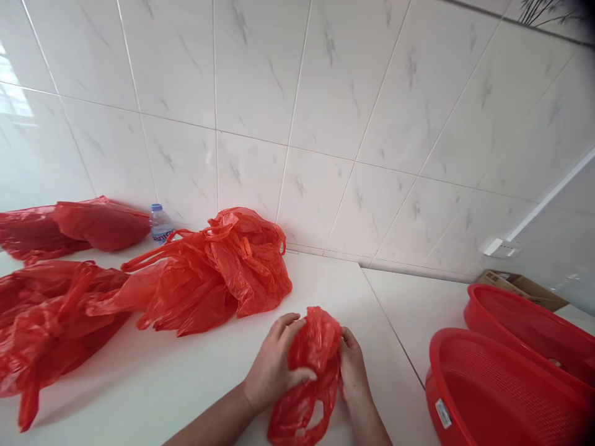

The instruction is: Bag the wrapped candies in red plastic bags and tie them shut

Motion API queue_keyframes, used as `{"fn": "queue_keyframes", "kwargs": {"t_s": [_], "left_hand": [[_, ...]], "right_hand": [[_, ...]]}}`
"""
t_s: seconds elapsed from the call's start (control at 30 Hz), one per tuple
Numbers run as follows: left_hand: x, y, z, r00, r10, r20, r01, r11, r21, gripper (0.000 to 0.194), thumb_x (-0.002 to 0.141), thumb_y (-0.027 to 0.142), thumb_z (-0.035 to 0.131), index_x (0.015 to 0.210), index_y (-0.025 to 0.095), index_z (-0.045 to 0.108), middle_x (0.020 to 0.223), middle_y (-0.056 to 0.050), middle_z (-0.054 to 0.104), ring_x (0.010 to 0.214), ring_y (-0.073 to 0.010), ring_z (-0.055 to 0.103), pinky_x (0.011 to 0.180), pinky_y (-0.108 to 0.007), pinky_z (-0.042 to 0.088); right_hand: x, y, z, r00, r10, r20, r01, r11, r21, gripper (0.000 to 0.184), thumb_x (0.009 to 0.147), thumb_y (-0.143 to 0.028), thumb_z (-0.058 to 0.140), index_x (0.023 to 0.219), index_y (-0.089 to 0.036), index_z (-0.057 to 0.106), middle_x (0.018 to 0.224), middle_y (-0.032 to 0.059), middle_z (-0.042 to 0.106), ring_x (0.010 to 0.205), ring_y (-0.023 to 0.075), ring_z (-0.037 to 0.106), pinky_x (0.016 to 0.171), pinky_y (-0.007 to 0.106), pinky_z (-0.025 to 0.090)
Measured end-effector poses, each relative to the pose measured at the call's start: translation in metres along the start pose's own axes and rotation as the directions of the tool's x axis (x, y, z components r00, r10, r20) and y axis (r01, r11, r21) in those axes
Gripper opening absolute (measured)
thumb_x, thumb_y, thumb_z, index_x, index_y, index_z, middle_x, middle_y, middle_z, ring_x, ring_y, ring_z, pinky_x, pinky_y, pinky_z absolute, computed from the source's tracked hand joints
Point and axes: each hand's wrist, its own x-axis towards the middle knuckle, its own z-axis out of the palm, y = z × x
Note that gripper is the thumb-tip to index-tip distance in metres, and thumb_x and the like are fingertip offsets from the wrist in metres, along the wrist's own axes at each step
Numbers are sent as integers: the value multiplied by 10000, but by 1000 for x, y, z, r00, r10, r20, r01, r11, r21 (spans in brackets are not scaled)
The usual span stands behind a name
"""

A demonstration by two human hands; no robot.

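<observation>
Scrunching a red plastic bag (312, 350) in both fists, left hand (274, 365) and right hand (354, 365) gripping it over the white counter (381, 297), we've got this one in hand, several loose red bags (209, 272) lying left, marble-look wall tiles (251, 80) behind, and red mesh baskets (502, 384) right.

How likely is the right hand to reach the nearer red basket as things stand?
Probably yes. The right hand is the hand closest to the nearer basket, and no object stands between them on the counter. However, it is gripping the bag, so it would likely need to let go first.
</observation>
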Motion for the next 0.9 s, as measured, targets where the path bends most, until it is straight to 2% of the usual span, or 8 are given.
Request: {"fn": "queue_keyframes", "kwargs": {"t_s": [0.07,0.23,0.4,0.5,0.6,0.73,0.8,0.9], "left_hand": [[-1,6,5,993,6,120,-6,1000,-3,998,499,421,841,1369,271,375,1407,-134,368,1245,-336,391,1017,-489,365],[5,2,3,935,-331,130,355,853,-382,164,788,330,580,730,186,634,887,-51,605,797,-194,576,750,-327,473],[11,-14,-9,857,-505,100,469,686,-557,317,866,449,432,822,174,583,794,-46,643,727,-200,611,679,-320,487],[12,-19,-11,828,-560,26,463,658,-594,288,833,438,484,922,180,576,937,-70,660,861,-229,618,752,-332,477],[12,-22,-9,792,-608,-51,454,644,-616,262,791,404,552,951,196,545,969,-61,642,897,-226,599,776,-328,457],[11,-17,-5,811,-584,37,450,582,-677,247,773,430,583,816,190,540,789,-14,628,708,-175,587,657,-285,452],[9,-11,-3,834,-535,136,460,539,-706,276,768,446,591,757,173,557,697,-2,607,630,-155,563,610,-272,445],[7,0,-5,844,-466,265,493,480,-725,311,790,448,566,713,148,591,631,-14,598,591,-155,563,600,-286,457]], "right_hand": [[-5,2,5,988,72,134,-78,996,37,195,737,-284,690,704,-195,520,640,-50,576,557,105,506,529,227,412],[-4,-5,-3,953,150,263,-164,986,32,231,754,-311,680,713,-196,483,640,-43,558,561,101,504,547,224,404],[4,-19,-19,988,-55,-143,39,993,-112,278,744,-436,663,875,-242,514,714,-42,554,603,133,536,567,259,451],[-4,-21,-20,842,-405,-357,188,840,-509,310,764,-458,629,947,-216,568,917,31,611,807,174,582,688,269,477],[-19,-10,-12,716,-684,-142,379,551,-744,221,832,-396,552,879,-184,597,816,51,637,717,159,584,645,248,473],[-31,16,9,652,-670,355,658,267,-704,175,882,-268,474,819,-194,619,678,29,629,589,131,571,586,231,466],[-31,22,18,691,-597,407,650,267,-711,195,885,-266,454,915,-213,640,794,51,670,718,167,618,673,268,487],[-24,21,20,870,-431,240,412,368,-833,209,832,-334,519,993,-280,639,893,44,685,804,218,630,646,297,478]]}}
